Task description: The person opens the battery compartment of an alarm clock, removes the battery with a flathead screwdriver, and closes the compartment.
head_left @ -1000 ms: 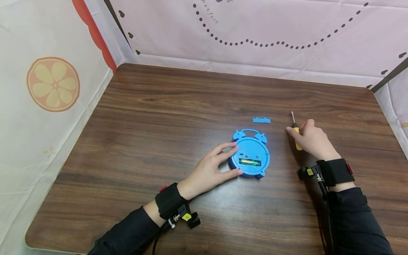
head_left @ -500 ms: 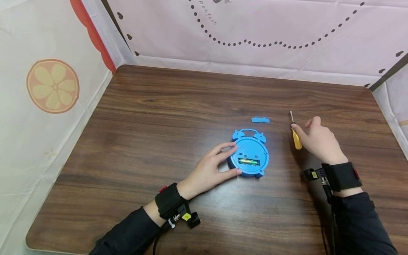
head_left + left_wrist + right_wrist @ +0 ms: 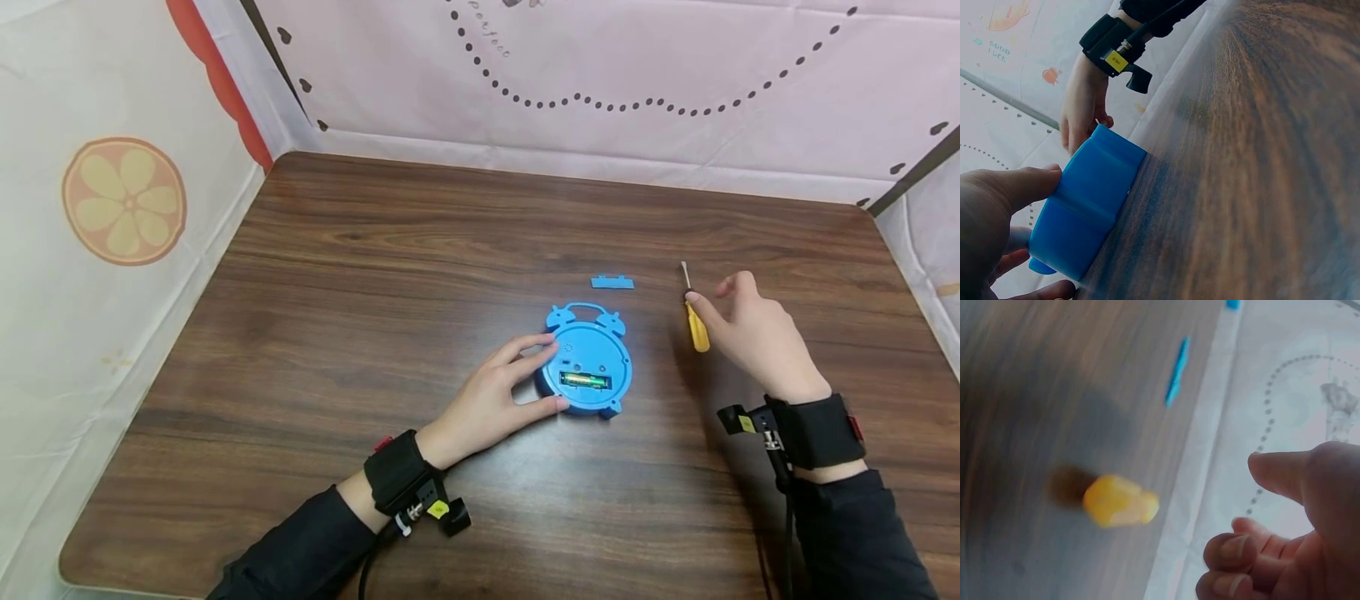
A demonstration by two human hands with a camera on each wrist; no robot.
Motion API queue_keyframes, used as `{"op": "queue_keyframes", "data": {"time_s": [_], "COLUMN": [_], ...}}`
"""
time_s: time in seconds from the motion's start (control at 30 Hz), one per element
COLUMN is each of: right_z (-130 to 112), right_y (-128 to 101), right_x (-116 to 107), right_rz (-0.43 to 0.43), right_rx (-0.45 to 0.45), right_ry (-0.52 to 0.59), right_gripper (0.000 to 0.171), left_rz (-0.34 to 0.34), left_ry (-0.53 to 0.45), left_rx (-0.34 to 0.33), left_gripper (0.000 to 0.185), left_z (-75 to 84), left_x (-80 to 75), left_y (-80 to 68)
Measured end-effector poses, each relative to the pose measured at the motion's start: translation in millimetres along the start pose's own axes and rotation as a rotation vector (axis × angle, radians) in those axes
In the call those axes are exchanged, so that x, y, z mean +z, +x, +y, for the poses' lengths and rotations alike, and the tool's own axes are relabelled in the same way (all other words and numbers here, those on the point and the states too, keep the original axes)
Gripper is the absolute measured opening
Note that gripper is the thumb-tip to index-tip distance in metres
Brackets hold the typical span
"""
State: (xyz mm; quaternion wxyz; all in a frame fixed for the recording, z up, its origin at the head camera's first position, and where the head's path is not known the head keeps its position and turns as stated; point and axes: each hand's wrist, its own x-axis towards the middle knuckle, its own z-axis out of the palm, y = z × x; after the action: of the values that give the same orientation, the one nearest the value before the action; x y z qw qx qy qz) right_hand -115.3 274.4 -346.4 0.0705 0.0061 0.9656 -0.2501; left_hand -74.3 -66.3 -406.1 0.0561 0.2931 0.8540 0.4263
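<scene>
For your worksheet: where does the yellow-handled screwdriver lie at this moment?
In the head view the screwdriver lies on the table, right of the blue clock, just beside the right hand.

One clock [image 3: 588,365], one screwdriver [image 3: 696,323], one cover [image 3: 612,282]

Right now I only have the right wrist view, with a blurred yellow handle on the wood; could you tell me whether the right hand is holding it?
Observer: No. In the head view the right hand holds nothing; its fingers are relaxed beside the yellow-handled screwdriver, which lies flat on the brown wooden table.
Operator: Thank you. What is the left hand doing?
Observer: The left hand grips the left edge of a round blue plastic alarm clock, which lies face down to the left of the screwdriver.
Operator: Is the clock's battery bay covered?
Observer: No, the bay is open, with a green battery sitting in it.
</scene>
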Motion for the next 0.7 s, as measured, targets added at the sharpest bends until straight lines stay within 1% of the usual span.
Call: {"op": "queue_keyframes", "data": {"time_s": [0.07, 0.13, 0.23, 0.33, 0.4, 0.5, 0.6, 0.7], "right_z": [-5.9, -13.3, -26.0, -37.5, -43.8, -50.8, -54.7, -56.7], "right_y": [-4.3, -9.0, -16.6, -22.9, -26.2, -30.8, -35.5, -39.3], "right_x": [0.3, 1.5, 5.7, 12.7, 18.1, 26.7, 35.5, 43.3], "right_rz": [-0.005, -0.002, 0.012, 0.032, 0.036, 0.023, -0.006, -0.035], "right_rx": [-0.038, -0.102, -0.245, -0.407, -0.496, -0.575, -0.601, -0.604], "right_ry": [0.018, 0.035, 0.044, 0.032, 0.031, 0.036, 0.039, 0.025], "right_gripper": [0.058, 0.049, 0.031, 0.017, 0.018, 0.026, 0.031, 0.033], "left_rz": [0.001, 0.000, -0.004, -0.008, -0.008, -0.008, -0.010, -0.009], "left_ry": [0.000, -0.003, -0.004, 0.000, 0.000, 0.001, 0.001, 0.000], "left_rx": [0.001, 0.001, -0.001, -0.002, -0.001, 0.000, 0.002, 0.005], "left_gripper": [0.070, 0.070, 0.070, 0.070, 0.070, 0.069, 0.069, 0.068], "left_z": [-0.2, -0.3, -0.3, 0.0, 0.1, 0.3, -0.1, -0.6], "left_x": [0.1, 0.1, 0.1, -0.2, -0.5, -1.0, -1.4, -1.7], "left_y": [-0.1, 0.0, 0.2, 0.5, 0.7, 0.9, 0.6, -0.1]}}
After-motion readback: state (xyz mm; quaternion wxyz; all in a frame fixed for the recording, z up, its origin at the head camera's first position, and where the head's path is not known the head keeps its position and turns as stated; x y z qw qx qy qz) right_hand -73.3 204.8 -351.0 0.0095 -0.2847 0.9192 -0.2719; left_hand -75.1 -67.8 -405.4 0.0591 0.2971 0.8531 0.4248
